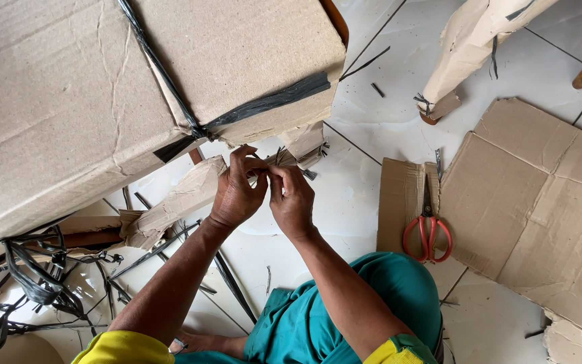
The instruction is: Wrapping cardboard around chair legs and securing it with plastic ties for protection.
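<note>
Over on the left, a tangle of black plastic straps (35,276) is lying on the white tiled floor (372,114), partly under a big piece wrapped in cardboard (69,87) that is filling the upper left of the view. A black strap (264,102) is running across that cardboard and crossing another one at a knot near its lower edge.

Just below it, a narrower cardboard-wrapped leg (183,199) is slanting up from the lower left to the middle. The person's left hand (237,189) is reaching up along it, forearm stretched out from a yellow sleeve, wrist bent slightly, fingers curled shut and pinching the wrapped end (289,156) of that leg. The right hand (292,199) is coming up right beside it, touching the left, its thumb and fingertips also closed in a pinch on the same wrapped end, where thin black strap ends are sticking out. Both forearms are angling inward so that the hands are meeting in the middle of the view, above a knee in teal trousers (372,303).

To the right of the hands, a pair of scissors (428,232) with red handles is lying on a small sheet of cardboard, blades closed and pointing away. Further right, a large flattened cardboard sheet (540,202) is spreading over the floor, and another wrapped leg (469,44) is hanging in at the top right.
</note>
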